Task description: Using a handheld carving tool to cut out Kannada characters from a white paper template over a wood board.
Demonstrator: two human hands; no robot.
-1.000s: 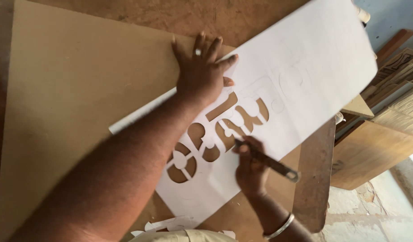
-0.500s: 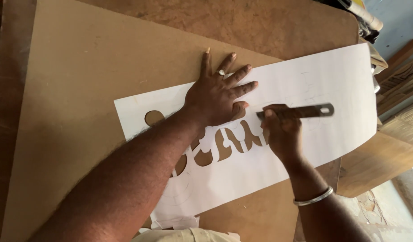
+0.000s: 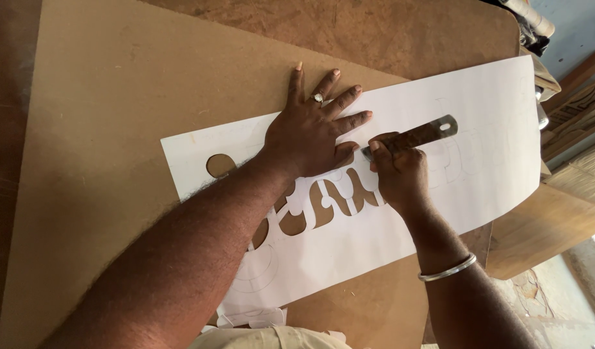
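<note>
A long white paper sheet [image 3: 478, 174] with cut-out letter shapes lies on a tan board [image 3: 110, 129]. My left hand [image 3: 310, 132], a ring on one finger, presses flat on the sheet with fingers spread. Just to its right, my right hand [image 3: 397, 171] grips a flat metal knife [image 3: 423, 134] whose handle end with a hole points up and right. Its tip touches the paper beside my left thumb. Faint drawn outlines continue along the sheet's right part.
The board rests on a brown wooden table [image 3: 375, 32]. Paper offcuts [image 3: 252, 317] lie near the front edge. Wood planks and carved panels [image 3: 575, 116] are stacked at the right, with a plywood piece [image 3: 543, 226] below them.
The view has swung, so the sheet now lies more level in the picture. My left hand has slid along the sheet and my right hand with the knife sits close beside it.
</note>
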